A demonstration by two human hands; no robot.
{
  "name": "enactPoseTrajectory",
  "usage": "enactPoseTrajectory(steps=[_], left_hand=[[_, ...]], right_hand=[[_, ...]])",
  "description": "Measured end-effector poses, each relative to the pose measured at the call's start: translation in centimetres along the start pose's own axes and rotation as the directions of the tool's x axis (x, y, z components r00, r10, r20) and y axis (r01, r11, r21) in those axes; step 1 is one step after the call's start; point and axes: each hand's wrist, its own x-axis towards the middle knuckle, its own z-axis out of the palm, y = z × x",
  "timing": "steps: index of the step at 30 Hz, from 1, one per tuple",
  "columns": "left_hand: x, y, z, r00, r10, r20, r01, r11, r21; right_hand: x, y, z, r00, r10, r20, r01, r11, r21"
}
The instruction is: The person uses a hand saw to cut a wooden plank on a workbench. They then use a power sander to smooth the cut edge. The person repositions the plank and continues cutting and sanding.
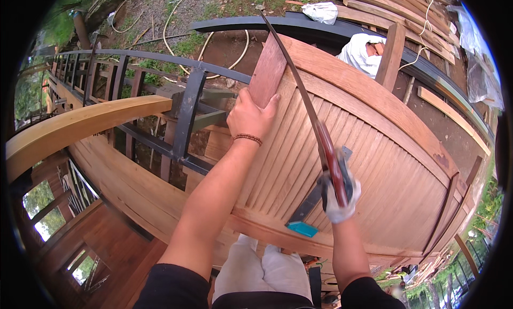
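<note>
My bare left hand [252,115], with a beaded bracelet at the wrist, grips the near end of a short reddish wooden board [270,68]. In my right hand [340,194], which wears a worn grey-and-white glove, is the red-brown handle of a handsaw [310,103]. Its long blade shows nearly edge-on and slants up to the left, along the board's right side. Whether the teeth touch the wood I cannot tell. Beneath both hands lies a slatted wooden door panel [368,165]. A try square [304,207] with a teal stock rests on the slats, partly hidden by the right hand.
To the left, a black metal railing [187,116] runs beside a curved wooden handrail [91,116]. Beyond the panel are a dark metal beam [240,25], a white sack [363,52], an upright wooden post [391,55] and stacked planks [395,20]. A hose [166,28] loops over the ground.
</note>
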Motion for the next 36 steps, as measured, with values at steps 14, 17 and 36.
enactPoseTrajectory(steps=[14, 17, 36], left_hand=[[0.0, -0.3, 0.7, 0.994, 0.071, -0.079, -0.074, 0.997, -0.031], [0.2, -0.6, 0.9, 0.989, 0.117, -0.086, -0.119, 0.993, -0.019], [2.5, 2.2, 0.3, 0.995, -0.073, 0.072, 0.068, 0.996, 0.065]], right_hand=[[-10.2, -0.3, -4.5, 0.95, 0.174, -0.259, -0.088, 0.946, 0.313], [-13.1, 1.1, -6.1, 0.9, 0.353, -0.254, -0.218, 0.871, 0.441], [-1.4, -1.0, -3.2, 0.983, 0.182, 0.037, -0.185, 0.977, 0.111]])
